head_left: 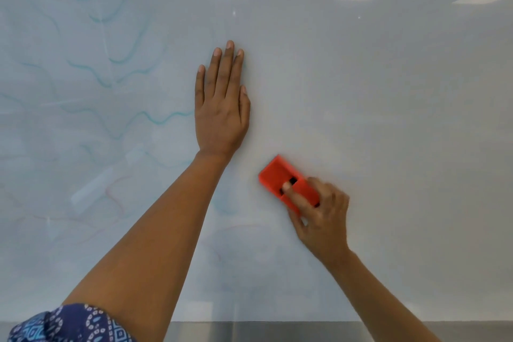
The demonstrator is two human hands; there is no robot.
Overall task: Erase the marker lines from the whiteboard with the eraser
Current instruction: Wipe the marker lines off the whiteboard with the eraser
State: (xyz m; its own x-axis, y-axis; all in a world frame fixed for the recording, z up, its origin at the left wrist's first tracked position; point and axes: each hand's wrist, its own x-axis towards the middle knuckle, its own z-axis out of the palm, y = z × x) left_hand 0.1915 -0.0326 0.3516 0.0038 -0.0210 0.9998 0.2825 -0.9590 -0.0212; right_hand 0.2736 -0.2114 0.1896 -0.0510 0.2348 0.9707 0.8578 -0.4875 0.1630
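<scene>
Gripping the red eraser [277, 173] in the right hand [322, 216], flat against the whiteboard [402, 119] low and right of centre, with the left hand [222, 114] pressed flat, fingers straight, just right of smeared blue marker lines [155, 119].

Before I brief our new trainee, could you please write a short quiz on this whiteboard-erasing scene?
1. True or false: the left hand grips the orange-red rectangular eraser.
2. Where do most of the smeared teal marker lines lie on the glossy white whiteboard? A) left of the left hand; B) right of the eraser; C) in the top right corner.
3. Fill the gap: the faint lines low on the board, beside the left forearm, are ___ in colour.

Key: 1 false, the right hand holds it while the left lies flat on the board; 2 A; 3 red.
</scene>
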